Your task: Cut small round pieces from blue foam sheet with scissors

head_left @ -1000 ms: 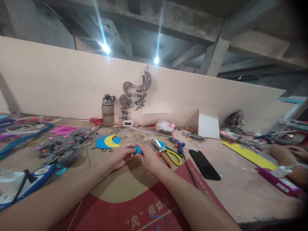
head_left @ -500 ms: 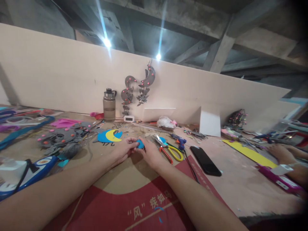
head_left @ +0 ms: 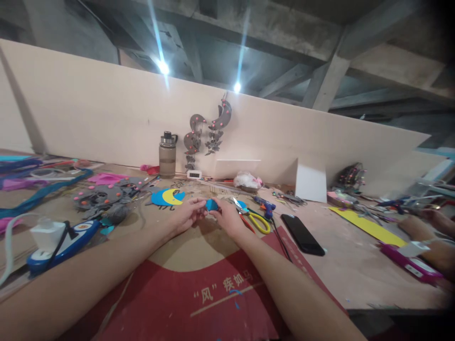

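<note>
My left hand [head_left: 186, 215] and my right hand [head_left: 227, 218] meet over the middle of the table, both pinching a small blue foam piece [head_left: 211, 204] between their fingertips. The piece is held just above the brown and red cardboard sheet [head_left: 199, 265] that my forearms rest over. Scissors with red and yellow handles [head_left: 250, 219] lie just right of my right hand. A blue and yellow foam moon cut-out [head_left: 168, 196] lies just beyond my left hand.
A black phone [head_left: 302, 234] and a blue glue gun [head_left: 265, 206] lie to the right. Grey felt shapes [head_left: 104, 199] and a power strip [head_left: 60, 237] sit at left. A water bottle [head_left: 168, 155] stands by the back wall. Another person's arm [head_left: 424, 234] rests at far right.
Both hands have lifted the blue piece slightly and kept hold of it. The camera has shifted, so the table's things sit a little more to the right.
</note>
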The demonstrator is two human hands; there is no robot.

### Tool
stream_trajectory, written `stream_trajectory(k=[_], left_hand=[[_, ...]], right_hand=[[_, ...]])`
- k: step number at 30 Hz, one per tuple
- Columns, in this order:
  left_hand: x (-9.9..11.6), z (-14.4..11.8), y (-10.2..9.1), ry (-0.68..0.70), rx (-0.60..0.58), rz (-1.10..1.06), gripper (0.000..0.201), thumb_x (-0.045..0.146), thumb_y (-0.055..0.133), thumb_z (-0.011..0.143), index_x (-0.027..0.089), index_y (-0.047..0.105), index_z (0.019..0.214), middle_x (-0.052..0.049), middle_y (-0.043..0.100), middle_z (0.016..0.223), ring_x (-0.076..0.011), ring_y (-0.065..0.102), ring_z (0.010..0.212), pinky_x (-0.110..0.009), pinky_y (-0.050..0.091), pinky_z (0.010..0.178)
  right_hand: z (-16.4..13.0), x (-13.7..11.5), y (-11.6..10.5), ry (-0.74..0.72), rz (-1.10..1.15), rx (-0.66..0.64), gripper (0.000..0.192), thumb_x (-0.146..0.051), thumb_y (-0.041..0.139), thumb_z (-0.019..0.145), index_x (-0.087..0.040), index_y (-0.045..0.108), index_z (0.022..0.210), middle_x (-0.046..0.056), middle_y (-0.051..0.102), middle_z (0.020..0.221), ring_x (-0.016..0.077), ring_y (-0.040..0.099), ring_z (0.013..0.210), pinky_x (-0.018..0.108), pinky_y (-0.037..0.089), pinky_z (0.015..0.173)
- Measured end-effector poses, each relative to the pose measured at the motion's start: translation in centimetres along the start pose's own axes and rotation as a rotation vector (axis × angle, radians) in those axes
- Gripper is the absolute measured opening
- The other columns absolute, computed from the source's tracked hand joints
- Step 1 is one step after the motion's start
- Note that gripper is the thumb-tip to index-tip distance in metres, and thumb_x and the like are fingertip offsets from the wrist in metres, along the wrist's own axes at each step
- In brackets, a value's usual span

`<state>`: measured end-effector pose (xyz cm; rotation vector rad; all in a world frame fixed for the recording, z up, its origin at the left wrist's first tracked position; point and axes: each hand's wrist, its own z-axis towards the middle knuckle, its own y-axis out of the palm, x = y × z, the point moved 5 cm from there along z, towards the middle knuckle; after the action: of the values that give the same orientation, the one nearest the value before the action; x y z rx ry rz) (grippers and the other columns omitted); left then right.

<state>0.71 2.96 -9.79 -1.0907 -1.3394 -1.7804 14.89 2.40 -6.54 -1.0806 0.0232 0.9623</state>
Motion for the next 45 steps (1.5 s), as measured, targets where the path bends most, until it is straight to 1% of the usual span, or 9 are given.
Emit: stream_trajectory(k=[5,10,13,17,22,30,37,41,45], left_hand=[[-0.5,0.0,-0.2,-0.101,-0.023,-0.097,0.016,0.021,0.075,0.078,0.013,0.061,0.080,-0.002,0.062,0.069,-0.0090,0.060,0.060,-0.018,0.050,0.055],[-0.8,-0.1,-0.1,-0.136,-0.075,-0.124,0.018,0.022,0.076,0.078,0.014,0.061,0.083,-0.003,0.065,0.081,-0.0132,0.067,0.076,-0.023,0.056,0.066],[-0.6,-0.2,0.1,-0.145,-0.086,-0.152,0.019,0.020,0.077,0.077,0.014,0.060,0.082,-0.004,0.067,0.082,-0.0142,0.069,0.076,-0.025,0.056,0.069],[-0.4,0.0,0.3,-0.114,-0.094,-0.183,0.016,0.018,0.075,0.079,0.013,0.062,0.085,-0.004,0.068,0.083,-0.0117,0.067,0.070,-0.024,0.057,0.067],[-0.2,0.2,0.3,-0.061,-0.130,-0.195,0.012,0.016,0.070,0.083,0.012,0.065,0.094,-0.006,0.069,0.090,-0.0118,0.068,0.074,-0.024,0.057,0.072],[-0.3,0.0,0.2,-0.096,-0.079,-0.132,0.004,0.015,0.064,0.087,0.012,0.063,0.088,-0.006,0.069,0.082,-0.0138,0.070,0.075,-0.026,0.059,0.075],[-0.4,-0.2,0.5,-0.108,-0.058,-0.059,0.016,0.021,0.073,0.081,0.013,0.060,0.084,-0.006,0.070,0.080,-0.0160,0.071,0.076,-0.030,0.058,0.077],[-0.4,-0.3,0.6,-0.024,-0.047,0.028,0.033,0.025,0.084,0.068,0.012,0.060,0.086,-0.006,0.071,0.084,-0.0154,0.070,0.074,-0.028,0.057,0.075],[-0.9,0.0,0.2,0.042,-0.012,0.107,0.037,0.029,0.086,0.063,0.013,0.059,0.082,-0.004,0.069,0.074,-0.0132,0.065,0.062,-0.025,0.053,0.064]], right_hand=[[-0.2,-0.2,-0.1,-0.038,0.042,0.036,0.044,-0.016,0.065,0.085,-0.016,0.060,0.129,0.013,0.071,0.113,0.0232,0.065,0.098,0.038,0.049,0.091],[-0.6,-0.6,-0.1,-0.017,0.036,0.037,0.048,-0.014,0.062,0.086,-0.021,0.057,0.134,0.010,0.072,0.111,0.0214,0.066,0.092,0.037,0.050,0.090],[-0.6,-0.7,0.0,-0.066,0.019,0.068,0.047,-0.014,0.063,0.086,-0.020,0.059,0.132,0.011,0.070,0.118,0.0236,0.063,0.106,0.041,0.047,0.098],[-0.5,-0.2,0.1,-0.098,0.008,0.158,0.045,-0.019,0.068,0.084,-0.019,0.063,0.128,0.014,0.063,0.129,0.0257,0.054,0.122,0.043,0.041,0.107],[-0.5,0.2,0.0,-0.107,-0.016,0.168,0.047,-0.024,0.066,0.086,-0.018,0.060,0.133,0.014,0.060,0.131,0.0261,0.053,0.123,0.043,0.041,0.108],[-0.7,0.1,0.0,-0.089,-0.102,0.148,0.048,-0.023,0.062,0.088,-0.016,0.058,0.136,0.016,0.061,0.131,0.0287,0.052,0.124,0.046,0.041,0.107],[-0.6,0.3,0.1,-0.044,-0.149,0.092,0.045,-0.020,0.063,0.087,-0.015,0.060,0.132,0.015,0.065,0.125,0.0276,0.056,0.117,0.044,0.043,0.103],[-0.7,-0.1,0.0,-0.041,-0.169,0.079,0.041,-0.015,0.064,0.085,-0.017,0.063,0.126,0.014,0.067,0.119,0.0266,0.058,0.113,0.043,0.044,0.100],[-0.8,-0.8,0.0,-0.111,-0.121,0.087,0.036,-0.018,0.067,0.083,-0.019,0.067,0.119,0.012,0.069,0.118,0.0258,0.059,0.112,0.042,0.045,0.099]])
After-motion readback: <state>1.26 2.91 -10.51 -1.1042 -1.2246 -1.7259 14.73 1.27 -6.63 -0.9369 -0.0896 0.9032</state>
